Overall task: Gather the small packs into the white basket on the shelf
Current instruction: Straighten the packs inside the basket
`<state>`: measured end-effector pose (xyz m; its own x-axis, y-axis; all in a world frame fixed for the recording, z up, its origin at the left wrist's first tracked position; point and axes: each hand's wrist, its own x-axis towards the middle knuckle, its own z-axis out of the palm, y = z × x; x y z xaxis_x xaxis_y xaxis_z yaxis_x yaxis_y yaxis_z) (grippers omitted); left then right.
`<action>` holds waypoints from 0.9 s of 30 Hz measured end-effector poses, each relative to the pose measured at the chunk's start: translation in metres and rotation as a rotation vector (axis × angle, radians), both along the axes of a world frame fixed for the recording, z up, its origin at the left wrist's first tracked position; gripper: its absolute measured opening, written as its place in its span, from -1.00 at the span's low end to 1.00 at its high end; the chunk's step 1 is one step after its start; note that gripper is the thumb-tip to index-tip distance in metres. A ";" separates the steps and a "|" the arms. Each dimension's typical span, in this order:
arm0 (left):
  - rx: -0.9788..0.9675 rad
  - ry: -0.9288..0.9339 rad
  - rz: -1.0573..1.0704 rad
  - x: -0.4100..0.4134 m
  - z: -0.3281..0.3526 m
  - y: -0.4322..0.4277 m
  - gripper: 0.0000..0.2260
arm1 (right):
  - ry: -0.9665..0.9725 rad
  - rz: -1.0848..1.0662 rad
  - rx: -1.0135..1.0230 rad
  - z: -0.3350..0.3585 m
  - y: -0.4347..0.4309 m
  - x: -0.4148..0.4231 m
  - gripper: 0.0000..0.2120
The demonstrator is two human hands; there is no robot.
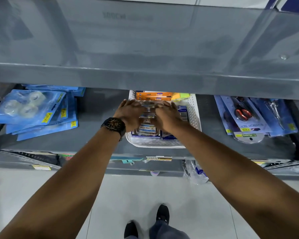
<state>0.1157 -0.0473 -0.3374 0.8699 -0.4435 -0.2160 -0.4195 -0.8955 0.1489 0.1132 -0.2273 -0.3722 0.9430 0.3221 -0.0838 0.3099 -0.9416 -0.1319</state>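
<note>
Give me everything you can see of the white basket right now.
The white basket is perforated plastic, rectangular with rounded corners, sitting flat on the grey shelf, its far end under the shelf above. It holds small packs, orange boxes at the back. The left hand and right hand reach inside over the packs.
</note>
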 end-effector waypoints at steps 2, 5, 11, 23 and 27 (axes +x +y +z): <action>0.046 0.054 -0.012 -0.001 0.000 0.007 -0.53 | -0.068 0.033 0.057 0.002 0.002 0.001 -0.62; 0.177 0.068 -0.058 -0.002 -0.001 0.013 -0.45 | 0.032 0.176 0.310 0.006 0.003 -0.003 -0.58; 0.249 0.015 -0.086 -0.004 -0.005 0.012 -0.45 | 0.194 0.172 0.115 0.009 0.000 -0.010 -0.53; 0.034 0.046 -0.255 -0.022 -0.001 -0.036 -0.37 | 0.161 -0.185 0.226 0.050 -0.076 -0.043 -0.60; -0.010 0.104 -0.252 -0.030 -0.004 -0.053 -0.41 | 0.209 -0.120 0.049 0.043 -0.080 -0.056 -0.70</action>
<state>0.0858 -0.1004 -0.3415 0.7050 -0.6458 -0.2931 -0.6109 -0.7630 0.2115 0.0570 -0.3075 -0.3292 0.9386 0.2173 -0.2680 0.1575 -0.9610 -0.2274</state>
